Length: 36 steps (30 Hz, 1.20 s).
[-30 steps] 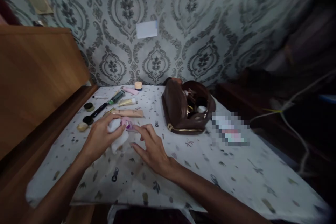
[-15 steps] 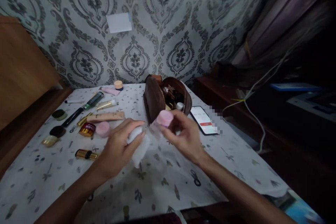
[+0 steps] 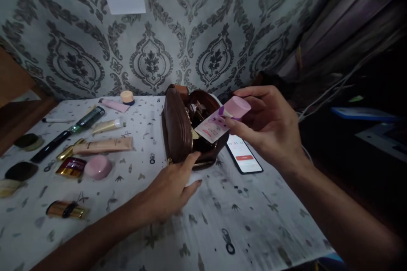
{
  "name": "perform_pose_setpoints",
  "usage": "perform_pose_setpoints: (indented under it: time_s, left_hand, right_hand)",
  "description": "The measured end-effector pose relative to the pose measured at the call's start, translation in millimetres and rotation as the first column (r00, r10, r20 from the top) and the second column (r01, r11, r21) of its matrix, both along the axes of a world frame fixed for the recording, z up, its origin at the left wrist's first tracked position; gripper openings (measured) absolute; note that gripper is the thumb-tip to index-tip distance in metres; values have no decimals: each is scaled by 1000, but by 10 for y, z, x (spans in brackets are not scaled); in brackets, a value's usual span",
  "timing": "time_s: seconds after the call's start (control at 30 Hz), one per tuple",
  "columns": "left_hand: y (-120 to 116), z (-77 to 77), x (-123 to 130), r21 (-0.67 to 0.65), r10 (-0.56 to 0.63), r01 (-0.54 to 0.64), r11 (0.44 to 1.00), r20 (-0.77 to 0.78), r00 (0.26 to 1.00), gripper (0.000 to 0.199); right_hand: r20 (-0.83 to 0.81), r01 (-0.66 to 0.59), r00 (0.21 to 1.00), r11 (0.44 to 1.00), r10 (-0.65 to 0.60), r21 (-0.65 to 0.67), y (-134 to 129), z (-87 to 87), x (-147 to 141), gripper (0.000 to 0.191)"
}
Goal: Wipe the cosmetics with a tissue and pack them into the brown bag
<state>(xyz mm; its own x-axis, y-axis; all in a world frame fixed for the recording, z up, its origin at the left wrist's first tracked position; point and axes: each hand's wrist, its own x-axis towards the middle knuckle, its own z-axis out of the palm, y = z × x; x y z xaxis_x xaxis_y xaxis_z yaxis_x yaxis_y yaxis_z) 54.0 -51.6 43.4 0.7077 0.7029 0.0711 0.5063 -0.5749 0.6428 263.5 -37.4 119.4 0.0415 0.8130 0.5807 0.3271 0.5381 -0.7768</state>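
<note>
A pink tube with a round cap (image 3: 222,118) is pinched between the thumb and fingers of my right hand (image 3: 270,127), tilted with its flat end over the bag's opening. The brown bag (image 3: 178,131) stands unzipped at the middle of the table, with several small cosmetics inside. My left hand (image 3: 173,188) is at the bag's front lower edge, fingers apart and holding nothing.
Left of the bag lie a pink round jar (image 3: 98,167), a dark red container (image 3: 71,167), a beige tube (image 3: 103,145), a gold tube (image 3: 66,209) and several other cosmetics. A lit phone (image 3: 244,156) lies right of the bag, and a patterned wall rises behind.
My right hand has moved right and up with the pink tube, now over the bag. The white thing my left hand held is out of it, and that hand is at the bag.
</note>
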Motion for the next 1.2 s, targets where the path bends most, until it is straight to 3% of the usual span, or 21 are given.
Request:
perform_pose_setpoints:
  time_s: [0.17,0.4,0.5,0.77,0.97,1.07,1.2]
  left_hand:
    - [-2,-138,-35,5,-48,48,999,90,995,55]
    - [23,-198,-54,48,-81,81,996,-9,997,63]
    - [27,-204,-56,62,-78,80,995,-42,996,64]
    - [22,-220,-49,108,-93,95,990,-25,995,66]
    - [26,-197,-50,107,-93,97,990,-41,995,65]
    - [20,-186,-52,112,-93,97,989,-44,995,66]
    - [19,-182,-64,110,-97,100,989,-32,995,65]
  right_hand:
    - [218,-145,964,988,152,-49,160,4,107,27]
    - [401,-265,828,903,393,-339,329,-5,205,24]
    - [480,-289,749,877,457,-385,391,-16,219,27]
    - [693,-101,642,932,328,-348,413,-21,172,23]
    - [770,-78,587,964,252,-256,387,-73,100,19]
    - [817,31,541,966,198,-255,376,-79,56,10]
    - [877,157,448,951,173,-267,355,-67,3,13]
